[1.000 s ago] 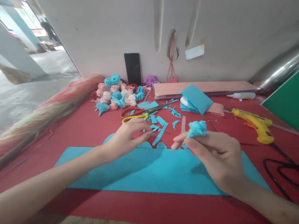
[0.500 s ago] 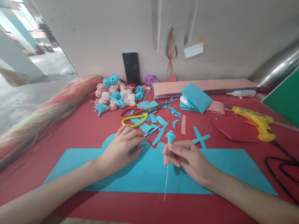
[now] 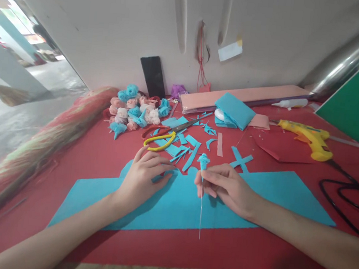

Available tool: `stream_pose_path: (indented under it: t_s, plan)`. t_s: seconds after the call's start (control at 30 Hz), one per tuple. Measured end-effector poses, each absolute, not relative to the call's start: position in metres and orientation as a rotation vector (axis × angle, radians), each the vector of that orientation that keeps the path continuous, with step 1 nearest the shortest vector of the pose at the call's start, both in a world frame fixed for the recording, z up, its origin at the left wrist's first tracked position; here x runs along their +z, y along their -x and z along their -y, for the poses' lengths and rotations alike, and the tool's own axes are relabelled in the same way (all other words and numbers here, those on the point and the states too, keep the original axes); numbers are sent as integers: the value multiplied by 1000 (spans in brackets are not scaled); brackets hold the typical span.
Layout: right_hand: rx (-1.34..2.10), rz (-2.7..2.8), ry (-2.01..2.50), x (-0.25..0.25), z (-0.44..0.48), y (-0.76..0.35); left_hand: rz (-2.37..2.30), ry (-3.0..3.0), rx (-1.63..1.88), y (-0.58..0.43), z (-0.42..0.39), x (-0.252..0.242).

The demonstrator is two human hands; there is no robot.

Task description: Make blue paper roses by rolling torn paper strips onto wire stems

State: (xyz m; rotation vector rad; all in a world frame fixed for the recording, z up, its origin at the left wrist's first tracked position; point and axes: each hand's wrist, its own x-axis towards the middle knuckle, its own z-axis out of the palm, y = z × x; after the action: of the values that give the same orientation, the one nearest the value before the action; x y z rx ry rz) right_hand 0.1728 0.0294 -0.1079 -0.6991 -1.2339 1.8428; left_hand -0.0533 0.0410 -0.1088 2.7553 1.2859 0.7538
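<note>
Red flat tabletop (image 3: 162, 249): its near edge crosses the bottom of the view.
Wide sky-blue paper sheet (image 3: 275, 194): lies flat across the table, under the person's two hands.
Left hand (image 3: 143, 177): rests palm down on the sheet, fingers bent and loosely spread, thumb apart from them; whether anything lies beneath the fingertips cannot be told.
Right hand (image 3: 234, 192): pinches the base of the small blue paper flower between thumb and fingers.
Small blue paper flower (image 3: 204, 159): stands upright above that grip, its thin pale wire stem (image 3: 200, 221) pointing toward the near edge.
Thin blue paper scraps (image 3: 191, 157): scattered just beyond the sheet.
Red-and-yellow-handled scissors (image 3: 159, 142): lie beyond the left hand.
Yellow plastic glue gun (image 3: 308, 137): lies at the right.
Pink, white and blue paper roses (image 3: 134, 110): clustered at the left.
Black rectangular phone (image 3: 153, 76): leans against the pale wall (image 3: 113, 26).
</note>
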Motion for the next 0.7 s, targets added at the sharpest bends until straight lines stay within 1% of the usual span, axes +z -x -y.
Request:
stream_pose_path:
  t_s: [0.4, 0.7]
  plan:
    - [1840, 1234, 690, -111, -29, -175, -1250, -2664, 778, 53, -42, -109]
    - [1838, 1225, 697, -112, -30, -174, -1325, -2512, 800, 49, -39, -105]
